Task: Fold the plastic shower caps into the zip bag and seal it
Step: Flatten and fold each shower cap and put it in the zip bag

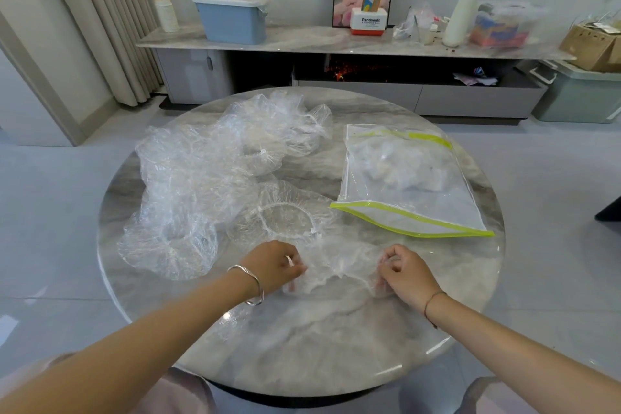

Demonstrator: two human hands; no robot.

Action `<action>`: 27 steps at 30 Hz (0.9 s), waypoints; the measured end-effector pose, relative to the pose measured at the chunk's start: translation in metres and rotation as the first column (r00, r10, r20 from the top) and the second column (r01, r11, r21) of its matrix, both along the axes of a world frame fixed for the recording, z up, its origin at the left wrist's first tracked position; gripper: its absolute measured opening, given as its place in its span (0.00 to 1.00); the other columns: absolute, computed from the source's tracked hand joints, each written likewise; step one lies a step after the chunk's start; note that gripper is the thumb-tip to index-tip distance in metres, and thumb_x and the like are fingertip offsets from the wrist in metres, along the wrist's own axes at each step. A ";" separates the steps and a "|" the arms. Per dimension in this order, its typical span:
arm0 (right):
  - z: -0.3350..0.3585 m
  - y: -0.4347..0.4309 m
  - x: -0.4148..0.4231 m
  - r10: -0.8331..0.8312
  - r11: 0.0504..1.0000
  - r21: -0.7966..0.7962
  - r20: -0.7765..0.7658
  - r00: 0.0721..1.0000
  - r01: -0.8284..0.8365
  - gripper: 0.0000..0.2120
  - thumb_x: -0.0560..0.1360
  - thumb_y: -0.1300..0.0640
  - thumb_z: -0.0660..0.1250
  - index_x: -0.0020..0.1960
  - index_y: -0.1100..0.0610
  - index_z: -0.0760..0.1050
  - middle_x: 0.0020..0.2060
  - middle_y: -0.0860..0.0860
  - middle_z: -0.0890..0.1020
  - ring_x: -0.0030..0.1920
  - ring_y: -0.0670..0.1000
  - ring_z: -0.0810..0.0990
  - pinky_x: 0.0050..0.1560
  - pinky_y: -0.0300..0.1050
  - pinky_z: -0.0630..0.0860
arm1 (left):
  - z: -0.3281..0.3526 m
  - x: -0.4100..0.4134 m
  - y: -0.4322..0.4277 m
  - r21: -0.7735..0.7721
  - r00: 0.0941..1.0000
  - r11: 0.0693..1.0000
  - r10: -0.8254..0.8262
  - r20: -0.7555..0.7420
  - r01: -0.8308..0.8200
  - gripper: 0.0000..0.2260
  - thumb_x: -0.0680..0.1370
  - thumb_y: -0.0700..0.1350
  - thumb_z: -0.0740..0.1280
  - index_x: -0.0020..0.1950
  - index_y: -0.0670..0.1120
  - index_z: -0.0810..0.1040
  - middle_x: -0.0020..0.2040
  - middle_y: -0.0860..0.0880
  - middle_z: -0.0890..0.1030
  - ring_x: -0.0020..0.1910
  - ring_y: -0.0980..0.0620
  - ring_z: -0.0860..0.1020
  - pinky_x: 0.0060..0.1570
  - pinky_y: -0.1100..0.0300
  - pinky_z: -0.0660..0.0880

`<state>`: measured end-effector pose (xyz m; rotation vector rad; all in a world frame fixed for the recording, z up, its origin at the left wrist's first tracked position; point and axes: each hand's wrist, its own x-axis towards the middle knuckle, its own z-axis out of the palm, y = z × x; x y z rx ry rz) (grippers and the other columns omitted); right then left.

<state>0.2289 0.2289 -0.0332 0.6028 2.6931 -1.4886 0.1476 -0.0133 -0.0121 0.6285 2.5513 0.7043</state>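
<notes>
1. The person's left hand (274, 262) and right hand (405, 270) each pinch one side of a clear shower cap (339, 267). Their fingers curl on its gathered rim and stretch it between them on the marble table (302, 346), just in front of the zip bag (406, 178).
2. To my eye this is the flattening before a fold. Pull evenly so the elastic rim lies straight, then press the air out.
3. Fold it into a narrow strip, small enough for the bag's mouth. Thin film springs back, so hold the fold down.
4. The zip bag already holds a crumpled white wad. I cannot tell whether its green strip is closed.
5. Left of the bag lie one flat cap (285, 218) and a loose heap of caps (201, 178). Take them one at a time, so they don't tangle.
</notes>
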 end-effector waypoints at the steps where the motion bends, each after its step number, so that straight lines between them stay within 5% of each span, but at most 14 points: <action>1: -0.001 0.000 0.001 0.026 0.996 0.080 -0.002 1.000 -0.026 0.07 0.74 0.65 0.63 0.39 0.56 0.69 0.24 0.48 0.79 0.29 0.47 0.77 0.39 0.46 0.75 | -0.002 0.001 0.002 0.001 1.000 1.000 0.030 0.004 -0.030 0.07 0.77 0.51 0.65 0.41 0.50 0.75 0.29 0.56 0.76 0.34 0.58 0.75 0.37 0.66 0.67; 3: -0.001 -0.001 0.004 0.054 0.976 0.210 -0.008 0.999 -0.051 0.05 0.74 0.62 0.64 0.44 0.53 0.69 0.34 0.48 0.78 0.37 0.51 0.77 0.42 0.46 0.72 | -0.002 0.006 0.005 -0.011 0.995 0.996 0.084 -0.049 -0.085 0.06 0.77 0.52 0.65 0.47 0.50 0.73 0.31 0.57 0.75 0.36 0.56 0.75 0.39 0.65 0.69; 5: -0.001 -0.003 0.006 0.104 0.916 0.399 -0.129 0.986 -0.044 0.08 0.74 0.59 0.65 0.53 0.54 0.70 0.45 0.48 0.75 0.46 0.50 0.74 0.46 0.44 0.69 | -0.006 0.009 0.006 -0.008 0.950 0.997 0.068 -0.304 -0.074 0.13 0.77 0.55 0.63 0.57 0.50 0.70 0.42 0.55 0.76 0.43 0.55 0.74 0.46 0.63 0.70; 7: 0.000 -0.006 0.005 0.246 0.830 0.555 -0.264 0.933 -0.062 0.14 0.75 0.54 0.63 0.60 0.56 0.71 0.55 0.49 0.74 0.56 0.49 0.71 0.54 0.43 0.66 | -0.009 0.012 0.010 0.018 0.817 0.997 -0.049 -0.575 0.072 0.18 0.77 0.57 0.59 0.63 0.51 0.69 0.52 0.53 0.75 0.50 0.52 0.75 0.51 0.60 0.71; 9: -0.002 -0.012 0.006 0.402 0.743 0.651 -0.250 0.881 -0.154 0.19 0.75 0.50 0.58 0.63 0.54 0.72 0.62 0.51 0.74 0.62 0.49 0.68 0.61 0.43 0.61 | -0.015 0.016 0.014 -0.067 0.685 0.954 -0.259 -0.681 0.293 0.17 0.77 0.56 0.57 0.62 0.53 0.73 0.58 0.52 0.77 0.56 0.50 0.75 0.56 0.58 0.69; 10: -0.007 -0.014 0.006 0.458 0.686 0.698 -0.195 0.867 -0.206 0.20 0.76 0.48 0.55 0.64 0.53 0.73 0.65 0.51 0.73 0.64 0.49 0.66 0.64 0.45 0.59 | -0.022 0.016 0.016 -0.143 0.631 0.924 -0.349 -0.692 0.354 0.17 0.78 0.55 0.55 0.61 0.54 0.76 0.61 0.52 0.77 0.59 0.50 0.75 0.60 0.57 0.67; 12: -0.014 -0.019 0.007 0.506 0.570 0.761 -0.030 0.862 -0.308 0.23 0.79 0.45 0.49 0.66 0.52 0.72 0.68 0.50 0.72 0.68 0.49 0.64 0.67 0.47 0.55 | -0.031 0.019 0.016 -0.291 0.673 0.892 -0.451 -0.586 0.345 0.23 0.82 0.56 0.46 0.63 0.52 0.77 0.65 0.51 0.76 0.64 0.48 0.74 0.66 0.53 0.63; 16: -0.023 -0.015 0.005 0.511 0.541 0.695 0.175 0.841 -0.473 0.44 0.67 0.30 0.23 0.77 0.49 0.43 0.72 0.40 0.40 0.74 0.43 0.38 0.70 0.41 0.31 | -0.042 0.016 0.009 -0.361 0.807 0.867 -0.470 -0.357 0.345 0.37 0.71 0.68 0.31 0.77 0.54 0.45 0.78 0.53 0.45 0.77 0.51 0.45 0.73 0.57 0.37; 20: -0.029 -0.010 0.003 0.493 0.516 0.672 0.274 0.826 -0.531 0.50 0.57 0.29 0.14 0.75 0.48 0.34 0.70 0.40 0.32 0.71 0.42 0.30 0.65 0.39 0.23 | -0.042 0.014 0.007 -0.402 0.812 0.830 -0.514 -0.279 0.387 0.42 0.66 0.74 0.37 0.75 0.55 0.35 0.75 0.55 0.34 0.76 0.51 0.37 0.71 0.56 0.32; 24: -0.028 -0.010 0.002 0.514 0.509 0.661 0.280 0.810 -0.551 0.52 0.56 0.29 0.14 0.75 0.47 0.34 0.69 0.39 0.32 0.70 0.41 0.30 0.67 0.41 0.25 | -0.032 0.007 0.003 -0.465 0.773 0.809 -0.537 -0.339 0.358 0.44 0.68 0.75 0.42 0.78 0.51 0.48 0.78 0.48 0.49 0.77 0.44 0.45 0.72 0.51 0.35; 27: -0.019 -0.011 0.001 0.526 0.539 0.657 0.226 0.820 -0.527 0.47 0.64 0.25 0.28 0.77 0.49 0.42 0.73 0.39 0.40 0.74 0.42 0.37 0.69 0.42 0.28 | -0.025 0.001 0.000 -0.496 0.608 0.783 -0.612 -0.506 0.375 0.32 0.65 0.64 0.57 0.63 0.49 0.77 0.60 0.49 0.79 0.65 0.40 0.73 0.67 0.43 0.63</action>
